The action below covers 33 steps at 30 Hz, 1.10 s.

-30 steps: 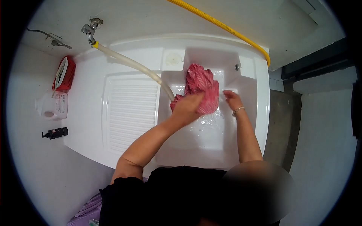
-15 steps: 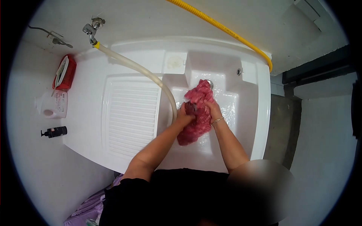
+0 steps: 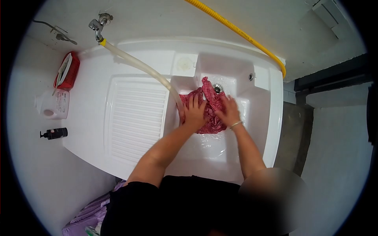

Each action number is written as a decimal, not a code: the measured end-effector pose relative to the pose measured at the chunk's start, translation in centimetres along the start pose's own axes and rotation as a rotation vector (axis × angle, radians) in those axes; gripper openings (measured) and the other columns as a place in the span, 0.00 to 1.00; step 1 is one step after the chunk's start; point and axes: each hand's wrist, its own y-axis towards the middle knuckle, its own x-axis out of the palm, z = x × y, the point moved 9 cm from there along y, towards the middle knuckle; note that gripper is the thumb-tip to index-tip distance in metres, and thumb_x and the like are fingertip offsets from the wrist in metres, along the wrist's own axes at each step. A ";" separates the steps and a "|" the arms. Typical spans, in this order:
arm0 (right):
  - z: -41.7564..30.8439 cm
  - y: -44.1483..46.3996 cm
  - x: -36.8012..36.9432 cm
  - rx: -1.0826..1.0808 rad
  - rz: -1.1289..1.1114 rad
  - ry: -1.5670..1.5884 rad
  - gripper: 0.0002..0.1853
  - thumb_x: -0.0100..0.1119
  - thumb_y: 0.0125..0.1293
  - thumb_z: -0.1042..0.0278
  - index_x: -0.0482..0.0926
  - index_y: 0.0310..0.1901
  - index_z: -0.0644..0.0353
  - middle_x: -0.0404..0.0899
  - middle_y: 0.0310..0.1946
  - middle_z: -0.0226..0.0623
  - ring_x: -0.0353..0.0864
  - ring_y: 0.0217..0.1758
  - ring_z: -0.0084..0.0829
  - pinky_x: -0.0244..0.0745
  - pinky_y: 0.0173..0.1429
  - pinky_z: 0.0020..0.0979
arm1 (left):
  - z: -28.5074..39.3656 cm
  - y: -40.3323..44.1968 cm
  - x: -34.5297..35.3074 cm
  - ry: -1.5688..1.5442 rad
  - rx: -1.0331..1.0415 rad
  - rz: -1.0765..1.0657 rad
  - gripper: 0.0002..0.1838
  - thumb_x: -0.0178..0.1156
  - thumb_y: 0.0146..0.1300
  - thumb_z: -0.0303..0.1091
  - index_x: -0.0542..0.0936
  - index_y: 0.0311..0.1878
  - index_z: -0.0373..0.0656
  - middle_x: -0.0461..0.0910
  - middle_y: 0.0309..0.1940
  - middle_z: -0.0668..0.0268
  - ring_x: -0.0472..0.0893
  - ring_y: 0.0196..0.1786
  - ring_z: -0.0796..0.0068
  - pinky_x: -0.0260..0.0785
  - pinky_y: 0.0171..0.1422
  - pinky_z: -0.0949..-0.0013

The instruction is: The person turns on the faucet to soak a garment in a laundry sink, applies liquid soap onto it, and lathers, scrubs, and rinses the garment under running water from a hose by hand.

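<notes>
A wet red checked cloth [image 3: 212,124] lies bunched in the basin of the white sink [image 3: 256,129]. My left hand [image 3: 195,114] rests on its left part, fingers spread. On the cloth's right side is my right hand [image 3: 230,113], with a bracelet at the wrist; its fingers are apart and slightly blurred. A pale hose [image 3: 149,70] runs from the wall tap [image 3: 96,29] into the basin, its end hidden beside the cloth and my left hand. The metal drain [image 3: 217,88] shows just behind the cloth.
A ribbed washboard [image 3: 138,110] forms the sink's left part. Along the left edge stand a red basket [image 3: 71,72], a translucent jug [image 3: 57,104] and a black pump bottle [image 3: 55,133]. A yellow hose [image 3: 236,29] crosses the back wall. Purple fabric [image 3: 84,216] lies at lower left.
The cloth, held between both hands half a second ago, now lies spread wider on the basin floor. Both hands have opened on it, and the drain is more exposed.
</notes>
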 end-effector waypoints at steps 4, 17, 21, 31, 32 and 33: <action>-2.2 -3.4 5.9 -0.003 -0.184 -0.277 0.30 0.62 0.48 0.56 0.66 0.55 0.49 0.64 0.57 0.45 0.62 0.57 0.53 0.62 0.58 0.43 | 0.9 -4.5 3.4 0.060 0.046 -0.116 0.21 0.58 0.50 0.44 0.73 0.50 0.52 0.68 0.52 0.59 0.69 0.52 0.59 0.63 0.52 0.59; -0.8 0.0 -0.6 0.379 -0.688 0.623 0.15 0.62 0.55 0.60 0.75 0.37 0.62 0.71 0.28 0.28 0.69 0.31 0.20 0.67 0.39 0.22 | -1.7 6.7 -1.1 -0.483 -0.184 -0.370 0.33 0.59 0.48 0.58 0.69 0.55 0.49 0.69 0.48 0.54 0.68 0.53 0.57 0.62 0.56 0.62; 1.0 -0.6 0.0 0.106 -0.164 0.216 0.16 0.59 0.53 0.64 0.74 0.43 0.61 0.74 0.43 0.40 0.73 0.44 0.39 0.67 0.49 0.34 | -0.1 -0.4 2.4 -0.275 0.031 0.124 0.31 0.60 0.46 0.52 0.70 0.55 0.50 0.60 0.56 0.55 0.58 0.60 0.53 0.51 0.58 0.40; 4.3 -0.2 5.2 0.434 -0.041 0.107 0.12 0.49 0.56 0.64 0.74 0.41 0.56 0.76 0.36 0.43 0.75 0.38 0.43 0.69 0.43 0.36 | -2.1 3.8 8.3 -0.822 -0.517 -0.503 0.27 0.54 0.52 0.55 0.74 0.49 0.45 0.75 0.43 0.55 0.70 0.55 0.62 0.52 0.61 0.52; 3.6 0.3 3.8 0.426 -0.039 0.108 0.12 0.49 0.56 0.64 0.74 0.41 0.56 0.76 0.36 0.43 0.75 0.38 0.43 0.69 0.43 0.36 | -2.7 5.7 7.5 -0.822 -0.517 -0.495 0.27 0.54 0.52 0.55 0.74 0.49 0.45 0.75 0.43 0.55 0.70 0.55 0.62 0.52 0.61 0.52; 0.5 1.1 0.8 0.230 0.007 0.195 0.11 0.50 0.56 0.65 0.75 0.40 0.57 0.76 0.36 0.43 0.75 0.37 0.43 0.70 0.42 0.38 | -2.9 6.8 6.7 -0.994 -0.564 -0.516 0.29 0.53 0.51 0.58 0.74 0.50 0.47 0.74 0.46 0.55 0.68 0.57 0.61 0.50 0.62 0.49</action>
